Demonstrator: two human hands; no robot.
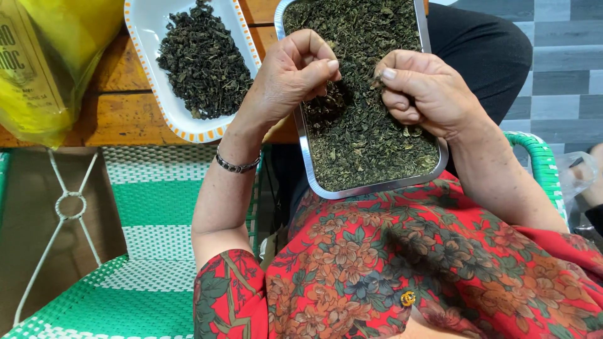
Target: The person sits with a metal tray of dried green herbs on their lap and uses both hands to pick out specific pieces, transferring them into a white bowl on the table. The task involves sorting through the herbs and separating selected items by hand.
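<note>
Far left, a yellow bag (50,56) sits at the corner of the wooden worktop (119,113), shiny and crumpled. Below it, a green-and-white woven chair (151,251) with a white wire frame stands beside the person.

Moving in, there's a white dish (147,28) with an orange-dashed rim lying on the worktop, and on it a heap of dark dried leaves (204,59), well apart from both hands.

Now the left hand (292,78): fingers curled in, thumb pressed against the forefinger, pinching a small bit of leaf right over the left side of the tray. A dark beaded bracelet (237,165) circles that wrist.

Centre of the action is the metal tray (370,186), rectangular with rounded corners, its near end resting on the person's lap and its far end running up past the worktop edge. It's spread full of green-brown dried tea (364,132), finer and paler than the pile on the dish.

The right hand (424,94) hovers over the tray's right side, fingers folded under, thumb and forefinger tips nipped together on a tiny stem or leaf. The two hands are near one another, not touching, both just above the tea.

Lower down, the red floral blouse (408,263) fills the foreground. Far right, a green chair arm (540,157) curves behind the right forearm, grey floor tiles (565,63) beyond.
</note>
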